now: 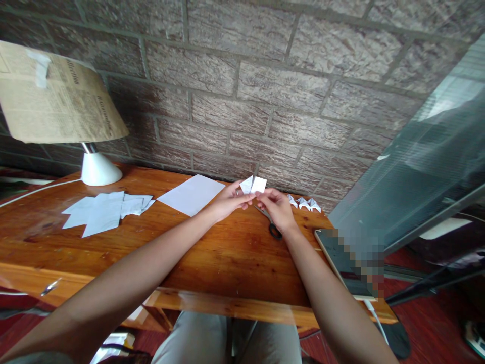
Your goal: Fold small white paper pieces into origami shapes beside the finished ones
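Both of my hands are raised a little above a wooden desk and meet on a small folded white paper piece. My left hand pinches its lower left part with fingers closed. My right hand grips its lower right edge, fingers curled. Black-handled scissors lie on the desk just under my right hand. A flat white sheet lies to the left of my left hand.
Several loose white paper sheets lie at the left. A white-based lamp with a newspaper shade stands at the back left. Small folded paper shapes sit by the brick wall. A dark tablet rests at the desk's right edge.
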A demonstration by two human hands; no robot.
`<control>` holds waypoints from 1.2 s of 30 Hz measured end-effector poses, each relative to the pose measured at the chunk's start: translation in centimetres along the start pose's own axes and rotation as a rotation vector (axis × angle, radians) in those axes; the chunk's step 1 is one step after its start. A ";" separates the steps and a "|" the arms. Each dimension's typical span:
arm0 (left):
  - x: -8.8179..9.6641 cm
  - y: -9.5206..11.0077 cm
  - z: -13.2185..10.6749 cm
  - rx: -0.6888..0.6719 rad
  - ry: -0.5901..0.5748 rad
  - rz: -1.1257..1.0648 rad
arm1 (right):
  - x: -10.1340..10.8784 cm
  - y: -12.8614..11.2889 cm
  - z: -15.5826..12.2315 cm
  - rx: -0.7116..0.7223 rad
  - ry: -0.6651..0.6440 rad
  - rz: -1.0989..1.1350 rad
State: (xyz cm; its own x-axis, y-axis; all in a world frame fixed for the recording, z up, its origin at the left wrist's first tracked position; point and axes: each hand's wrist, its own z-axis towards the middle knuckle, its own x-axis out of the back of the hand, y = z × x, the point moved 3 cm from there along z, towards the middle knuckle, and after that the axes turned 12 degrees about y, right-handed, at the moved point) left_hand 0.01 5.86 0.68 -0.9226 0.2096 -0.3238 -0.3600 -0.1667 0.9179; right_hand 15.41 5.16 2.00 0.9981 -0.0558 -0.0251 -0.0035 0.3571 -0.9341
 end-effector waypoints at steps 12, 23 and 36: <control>0.9 -0.4 0.4 0.108 0.084 0.021 | 0.8 -1.8 0.0 0.069 -0.062 -0.109; 1.0 -0.1 0.4 0.052 0.187 -0.109 | 0.1 0.1 -0.4 0.126 -0.043 -0.320; 1.5 -0.6 0.7 0.030 0.275 -0.063 | -0.3 -1.8 -1.1 0.560 0.020 -0.531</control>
State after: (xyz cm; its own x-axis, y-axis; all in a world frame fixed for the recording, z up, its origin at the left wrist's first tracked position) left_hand -1.03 6.92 -0.16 -0.9030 -0.0511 -0.4266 -0.4173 -0.1321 0.8991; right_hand 15.10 3.50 3.32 0.8561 -0.3660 0.3648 0.5120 0.6959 -0.5035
